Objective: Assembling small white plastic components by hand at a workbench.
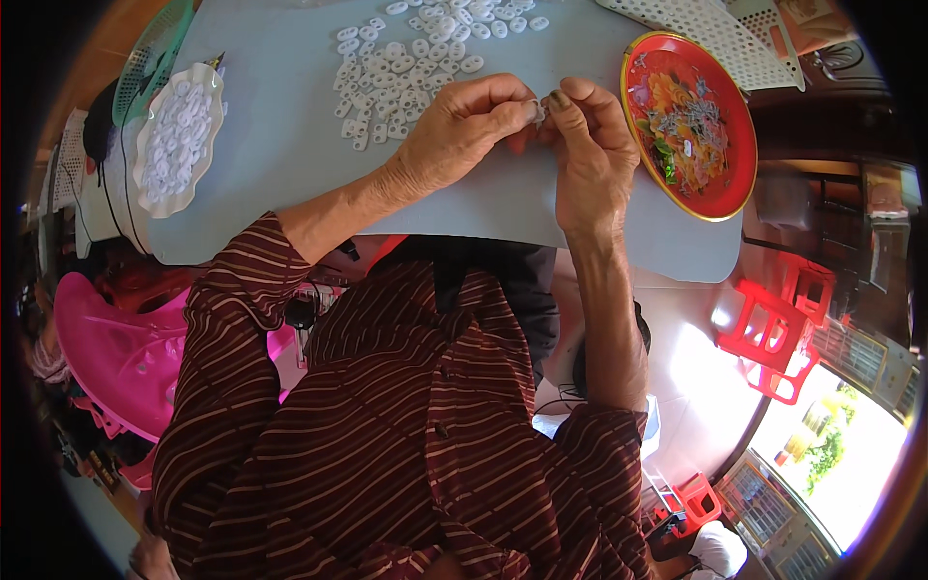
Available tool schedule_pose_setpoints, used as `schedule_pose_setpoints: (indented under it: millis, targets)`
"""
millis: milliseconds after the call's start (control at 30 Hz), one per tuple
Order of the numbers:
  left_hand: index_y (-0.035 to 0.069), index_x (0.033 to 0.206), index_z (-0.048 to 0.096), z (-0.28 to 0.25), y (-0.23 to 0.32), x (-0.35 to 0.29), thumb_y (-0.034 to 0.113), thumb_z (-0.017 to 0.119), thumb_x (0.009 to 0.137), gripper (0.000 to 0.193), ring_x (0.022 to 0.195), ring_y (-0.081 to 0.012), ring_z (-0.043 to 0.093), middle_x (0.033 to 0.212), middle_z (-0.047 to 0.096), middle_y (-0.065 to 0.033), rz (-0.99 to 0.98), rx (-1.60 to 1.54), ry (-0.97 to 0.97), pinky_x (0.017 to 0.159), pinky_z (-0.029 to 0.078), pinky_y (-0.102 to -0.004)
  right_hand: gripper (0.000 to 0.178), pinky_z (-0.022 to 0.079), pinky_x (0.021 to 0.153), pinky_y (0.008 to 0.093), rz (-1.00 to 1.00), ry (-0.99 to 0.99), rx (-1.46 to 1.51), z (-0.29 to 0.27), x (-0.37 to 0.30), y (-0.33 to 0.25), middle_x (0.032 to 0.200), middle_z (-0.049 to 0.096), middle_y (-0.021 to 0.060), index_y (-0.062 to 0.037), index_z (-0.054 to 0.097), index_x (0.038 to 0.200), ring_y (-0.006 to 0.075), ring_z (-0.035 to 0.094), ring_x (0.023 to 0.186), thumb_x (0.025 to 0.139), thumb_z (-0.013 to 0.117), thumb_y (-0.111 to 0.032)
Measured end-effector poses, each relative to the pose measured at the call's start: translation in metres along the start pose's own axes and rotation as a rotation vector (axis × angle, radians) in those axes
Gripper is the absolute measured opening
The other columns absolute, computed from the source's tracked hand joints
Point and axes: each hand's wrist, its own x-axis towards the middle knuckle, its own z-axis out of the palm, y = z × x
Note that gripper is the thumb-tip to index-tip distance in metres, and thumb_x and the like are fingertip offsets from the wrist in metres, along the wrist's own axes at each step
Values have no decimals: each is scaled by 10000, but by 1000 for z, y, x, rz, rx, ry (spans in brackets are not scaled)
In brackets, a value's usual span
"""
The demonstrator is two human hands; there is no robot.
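Observation:
Above the near part of a grey-blue table [503, 198], my left hand [449, 130] pinches a small white plastic piece [539, 112] between thumb and fingers. My right hand [597, 145] meets it there, thumb and forefinger closed at the piece's edge; whatever they grip is too small to make out. Many white oval plastic pieces [401, 72] with holes lie spread beyond my left hand. To the right of my right hand is a red round tray [710, 200] with a gold rim and flower print, with small silvery bits [688, 126] scattered in it.
At the left table edge stands a white wavy-rimmed dish [155, 203] of white pieces, beside a green mesh basket [145, 68]. A white perforated basket [720, 48] sits at the far right. A pink plastic chair [116, 348] and red stools [764, 324] stand on the floor.

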Motion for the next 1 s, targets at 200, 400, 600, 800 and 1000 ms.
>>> schedule_pose_setpoints:
  millis: [200, 400, 600, 800, 1000]
  targets:
    - [7, 859, 589, 0, 2, 0, 160, 528, 916, 174, 686, -56, 492, 732, 555, 15, 0, 25, 1, 639, 412, -207, 130, 446, 677, 227, -26, 9, -33, 3, -3, -1, 831, 603, 12, -31, 594, 1001, 86, 540, 730, 874, 610, -52]
    - [4, 874, 583, -2, -6, -2, 171, 528, 920, 182, 683, -50, 470, 721, 536, 19, 82, 133, 17, 618, 400, -204, 120, 492, 678, 248, -57, 8, -20, 5, -5, 1, 812, 623, 44, 18, 593, 958, 106, 577, 722, 855, 631, -30]
    - [3, 877, 584, -1, -3, -1, 198, 539, 923, 206, 666, -48, 460, 698, 519, 22, 66, 54, -46, 589, 387, -204, 125, 429, 613, 204, -17, -58, -165, -8, 0, -2, 746, 604, 15, 14, 624, 882, 69, 518, 661, 867, 641, -108]
    - [-2, 878, 586, 1, 0, -1, 184, 561, 909, 191, 637, -41, 453, 682, 519, 23, 41, 13, -100, 566, 383, -206, 194, 391, 561, 192, 10, -85, -259, -12, -1, -5, 701, 592, -1, 14, 620, 850, 52, 485, 621, 869, 652, -176]
    - [-7, 866, 579, -2, 0, -3, 127, 551, 889, 139, 638, -40, 478, 674, 534, 20, 96, 201, -51, 573, 404, -204, 221, 405, 545, 193, -52, -32, -363, -2, -4, -4, 673, 589, 8, 18, 599, 817, 54, 486, 585, 883, 635, -190]
